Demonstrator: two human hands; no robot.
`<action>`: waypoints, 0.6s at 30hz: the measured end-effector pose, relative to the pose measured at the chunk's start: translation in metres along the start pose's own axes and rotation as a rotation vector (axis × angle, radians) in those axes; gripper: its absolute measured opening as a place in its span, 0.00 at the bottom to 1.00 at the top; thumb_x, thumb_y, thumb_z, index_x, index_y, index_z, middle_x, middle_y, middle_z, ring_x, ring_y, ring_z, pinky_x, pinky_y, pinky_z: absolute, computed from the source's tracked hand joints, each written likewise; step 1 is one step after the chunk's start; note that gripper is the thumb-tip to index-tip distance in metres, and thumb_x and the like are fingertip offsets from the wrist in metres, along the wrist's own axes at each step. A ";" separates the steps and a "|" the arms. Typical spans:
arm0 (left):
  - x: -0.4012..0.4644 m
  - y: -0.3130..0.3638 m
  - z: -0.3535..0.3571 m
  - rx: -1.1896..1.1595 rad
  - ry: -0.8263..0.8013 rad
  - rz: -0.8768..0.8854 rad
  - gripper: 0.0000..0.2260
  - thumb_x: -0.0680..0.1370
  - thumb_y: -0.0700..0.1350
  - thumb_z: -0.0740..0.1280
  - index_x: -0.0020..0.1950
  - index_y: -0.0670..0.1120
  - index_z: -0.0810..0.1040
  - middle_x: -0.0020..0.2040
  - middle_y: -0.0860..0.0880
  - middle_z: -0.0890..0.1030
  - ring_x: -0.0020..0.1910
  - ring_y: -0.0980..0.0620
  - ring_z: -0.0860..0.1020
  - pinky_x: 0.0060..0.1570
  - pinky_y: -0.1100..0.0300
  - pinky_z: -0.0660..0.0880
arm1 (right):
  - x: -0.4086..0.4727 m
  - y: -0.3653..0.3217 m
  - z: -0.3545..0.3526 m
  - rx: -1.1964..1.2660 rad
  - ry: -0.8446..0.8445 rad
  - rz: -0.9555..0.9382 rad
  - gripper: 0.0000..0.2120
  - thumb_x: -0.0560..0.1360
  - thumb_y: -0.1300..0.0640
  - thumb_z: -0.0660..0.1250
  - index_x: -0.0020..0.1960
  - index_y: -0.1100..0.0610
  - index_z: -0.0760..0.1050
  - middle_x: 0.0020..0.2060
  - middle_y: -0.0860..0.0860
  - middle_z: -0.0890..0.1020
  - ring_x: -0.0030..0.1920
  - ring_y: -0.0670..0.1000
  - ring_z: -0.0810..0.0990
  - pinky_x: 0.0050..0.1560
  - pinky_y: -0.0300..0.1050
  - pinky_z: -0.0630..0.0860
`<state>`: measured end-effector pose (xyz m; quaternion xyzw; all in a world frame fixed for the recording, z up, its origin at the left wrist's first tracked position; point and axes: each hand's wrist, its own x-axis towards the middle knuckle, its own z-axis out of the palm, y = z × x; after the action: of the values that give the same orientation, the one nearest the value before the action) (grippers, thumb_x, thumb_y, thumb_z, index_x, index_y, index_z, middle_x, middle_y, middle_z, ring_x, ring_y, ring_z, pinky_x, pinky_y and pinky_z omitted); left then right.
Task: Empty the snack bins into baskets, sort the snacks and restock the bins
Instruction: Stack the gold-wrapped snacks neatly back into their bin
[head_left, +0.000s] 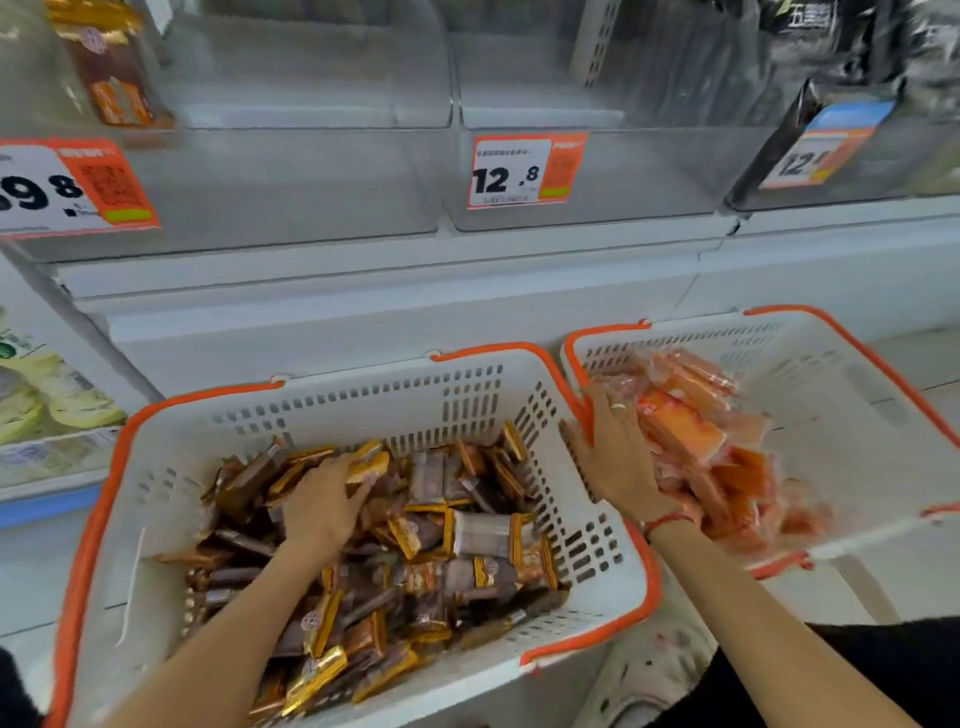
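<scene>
1. In front of the shelf, two white baskets with orange rims stand side by side, touching at their near corners: left basket (156, 467), right basket (831, 374).
2. Left basket holds a heap of brown and gold snack packs (467, 551), spread over most of its floor.
3. Left hand (324, 501) lies palm down on that heap, fingers curled round a gold-edged pack (370, 466) at its fingertips.
4. Right basket holds a pile of orange snack packs (685, 431), bunched toward its left side; the right part of its floor is bare.
5. Right hand (618, 452) reaches over the shared rims, fingers spread fairly wide and resting on the orange packs. Whether it grips any pack: cannot tell. A ring shows on one finger, a red cord on the wrist.
6. Above, clear bins (597, 171) on the shelf carry price tags (524, 169); the middle two look empty. The far-left bin (31, 78) shows a brown pack (111, 67) inside.
</scene>
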<state>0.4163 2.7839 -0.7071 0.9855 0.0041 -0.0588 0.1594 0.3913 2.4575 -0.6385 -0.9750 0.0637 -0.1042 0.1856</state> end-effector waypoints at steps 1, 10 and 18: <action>0.000 0.006 -0.004 0.007 0.072 0.052 0.17 0.80 0.52 0.64 0.67 0.48 0.74 0.61 0.47 0.80 0.59 0.45 0.77 0.50 0.51 0.77 | 0.005 0.001 0.000 0.005 0.010 0.005 0.22 0.80 0.55 0.62 0.71 0.62 0.65 0.64 0.62 0.73 0.65 0.62 0.69 0.63 0.55 0.68; 0.041 0.159 -0.023 -0.006 0.028 0.712 0.30 0.79 0.35 0.59 0.79 0.50 0.56 0.79 0.49 0.56 0.78 0.47 0.54 0.75 0.48 0.55 | 0.032 0.021 0.006 0.001 -0.135 0.073 0.20 0.83 0.49 0.53 0.73 0.55 0.61 0.53 0.58 0.79 0.51 0.60 0.79 0.45 0.54 0.77; 0.074 0.187 -0.019 0.322 -0.081 0.796 0.34 0.79 0.38 0.61 0.79 0.57 0.48 0.80 0.50 0.48 0.79 0.46 0.44 0.76 0.46 0.45 | 0.042 0.062 -0.018 -0.181 -0.216 -0.054 0.21 0.82 0.51 0.54 0.73 0.55 0.62 0.53 0.58 0.81 0.50 0.60 0.81 0.42 0.53 0.78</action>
<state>0.4967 2.6115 -0.6395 0.9194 -0.3918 -0.0312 0.0139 0.4229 2.3876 -0.6376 -0.9947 0.0264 0.0029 0.0998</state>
